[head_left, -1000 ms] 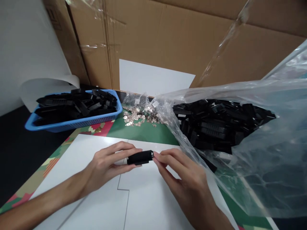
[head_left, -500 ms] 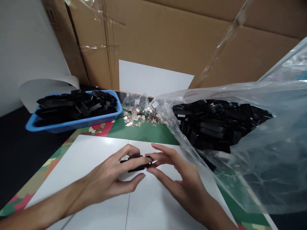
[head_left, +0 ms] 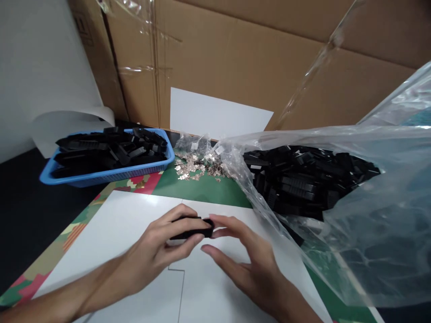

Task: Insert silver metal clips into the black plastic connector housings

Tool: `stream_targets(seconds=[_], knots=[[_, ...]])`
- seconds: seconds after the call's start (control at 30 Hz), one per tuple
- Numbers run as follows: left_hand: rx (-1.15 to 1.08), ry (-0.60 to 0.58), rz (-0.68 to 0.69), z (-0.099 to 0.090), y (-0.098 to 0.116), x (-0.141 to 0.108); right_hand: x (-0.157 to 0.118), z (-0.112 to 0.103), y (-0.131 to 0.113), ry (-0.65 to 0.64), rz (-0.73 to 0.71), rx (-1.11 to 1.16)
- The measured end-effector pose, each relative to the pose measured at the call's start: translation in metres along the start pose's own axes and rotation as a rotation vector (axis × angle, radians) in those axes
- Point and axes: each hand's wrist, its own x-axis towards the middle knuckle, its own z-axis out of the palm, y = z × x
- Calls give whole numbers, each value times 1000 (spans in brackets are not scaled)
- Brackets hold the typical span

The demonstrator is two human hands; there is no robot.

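A black plastic part (head_left: pixel 191 228), oblong with a rounded right end, is held just over the white board (head_left: pixel 134 233). My left hand (head_left: pixel 164 240) grips it, fingers across its top and thumb along its near side. At the part's right end, my right hand (head_left: pixel 244 251) touches with its fingertips, while its thumb stands apart below. Whether anything small sits between the right fingertips cannot be made out. The left fingers cover much of the part's upper face.
A blue basket (head_left: pixel 134 171) of black parts stands at the left. Small metal pieces (head_left: pixel 191 168) lie in a pile on the green surface at the back middle. To the right, a clear plastic bag (head_left: pixel 363 251) holds many black parts (head_left: pixel 303 179). A cardboard wall (head_left: pixel 235 49) rises behind.
My left thumb has closed onto the near side of the black part. My right thumb has come off its end, and the part's lighter detail there no longer shows. The view has shifted slightly.
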Motion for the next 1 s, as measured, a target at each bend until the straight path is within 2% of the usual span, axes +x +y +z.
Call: stream_targets(seconds=[0.1,0.2,0.3,0.37,0.43,0.47,0.53,0.63,0.77,0.87,1.0], knots=[[-123,29,-157,4,1,3,-3,7,3,31,-137,-194],[-238,-1,-255,3,0,8,-5,3,9,-80,-240,-325],[-324,-76,-315,-5,-2,15,-1,-11,14,-181,-333,-357],[-354,-146,-366,-12,-5,19,10,-21,17,-238,-288,-299],[-396,-179,-405,-18,-10,23,27,-26,22,-293,-156,-208],[-426,-163,-422,-20,-13,25,37,-26,27,-301,-85,-196],[-506,-77,-449,-23,-20,27,57,-20,40,-239,-19,-278],[-632,69,-492,-27,-27,30,82,2,62,-153,-14,-509],[-690,200,-538,-31,-26,32,97,27,79,-147,-46,-598],[-646,279,-537,-30,-26,33,100,30,79,-144,-82,-605],[-665,266,-495,-23,-33,34,97,21,76,-84,-99,-553]])
